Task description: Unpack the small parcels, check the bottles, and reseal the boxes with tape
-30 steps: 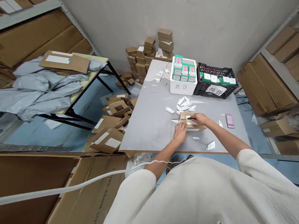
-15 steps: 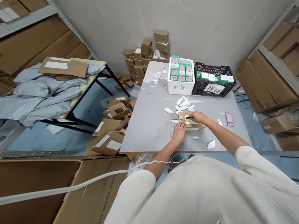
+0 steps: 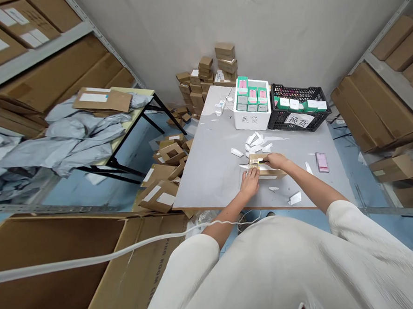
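A small brown cardboard box (image 3: pixel 272 173) with a white label lies on the grey table, near its front edge. My left hand (image 3: pixel 250 181) grips the box's near left corner, fingers bent over its edge. Above the box top, my right hand (image 3: pixel 276 161) is closed around a thin dark tool that looks like a box cutter (image 3: pixel 263 161); its tip points left at the box's taped end. Crumpled white paper scraps (image 3: pixel 256 142) lie just behind the box. To the right is a small pink pack (image 3: pixel 322 162).
A white bin (image 3: pixel 252 121) and a black crate (image 3: pixel 299 121), both holding green boxes, stand at the table's back. Cartons (image 3: pixel 160 194) are heaped on the floor at left. A white cable (image 3: pixel 128 250) crosses in front. Grey parcels (image 3: pixel 76 139) cover a side table.
The whole view has swung slightly left, so things appear further right. Both hands stay at the box, with little visible movement of the tool.
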The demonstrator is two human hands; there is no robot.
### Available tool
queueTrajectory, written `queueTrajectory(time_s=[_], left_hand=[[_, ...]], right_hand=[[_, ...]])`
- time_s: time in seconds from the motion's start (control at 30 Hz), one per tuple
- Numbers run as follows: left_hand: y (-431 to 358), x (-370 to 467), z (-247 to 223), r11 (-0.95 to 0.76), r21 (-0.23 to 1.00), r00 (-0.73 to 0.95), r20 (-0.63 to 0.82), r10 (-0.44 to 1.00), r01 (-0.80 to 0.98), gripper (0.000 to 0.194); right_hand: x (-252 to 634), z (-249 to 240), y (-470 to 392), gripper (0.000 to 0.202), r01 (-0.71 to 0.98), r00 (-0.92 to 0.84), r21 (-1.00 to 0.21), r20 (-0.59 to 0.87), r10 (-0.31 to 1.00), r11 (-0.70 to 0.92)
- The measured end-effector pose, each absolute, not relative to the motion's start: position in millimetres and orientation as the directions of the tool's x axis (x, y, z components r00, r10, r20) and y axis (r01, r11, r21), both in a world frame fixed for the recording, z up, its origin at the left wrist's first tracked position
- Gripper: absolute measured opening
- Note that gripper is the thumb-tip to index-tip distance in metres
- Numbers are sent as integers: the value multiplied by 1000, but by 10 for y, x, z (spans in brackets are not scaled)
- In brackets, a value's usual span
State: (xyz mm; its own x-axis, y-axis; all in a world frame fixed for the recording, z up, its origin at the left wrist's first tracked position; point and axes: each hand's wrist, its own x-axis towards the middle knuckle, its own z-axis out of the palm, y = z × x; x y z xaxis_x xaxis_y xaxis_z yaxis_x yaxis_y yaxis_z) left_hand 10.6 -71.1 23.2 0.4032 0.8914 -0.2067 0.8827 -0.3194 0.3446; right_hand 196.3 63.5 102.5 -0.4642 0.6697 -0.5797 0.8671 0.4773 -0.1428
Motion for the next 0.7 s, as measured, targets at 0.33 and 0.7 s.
queueTrajectory(time_s=[0.33,0.7], left_hand=[[-726,85,130,-327,308,399,-209,893,893,77],[-710,34,156,-325,271,386,-213,898,906,70]], right_hand=[[2331,1085,620,36,900,-402,-118,-596,695,419],[3133,1052,546,33,953,-288,-92,-582,760,290]])
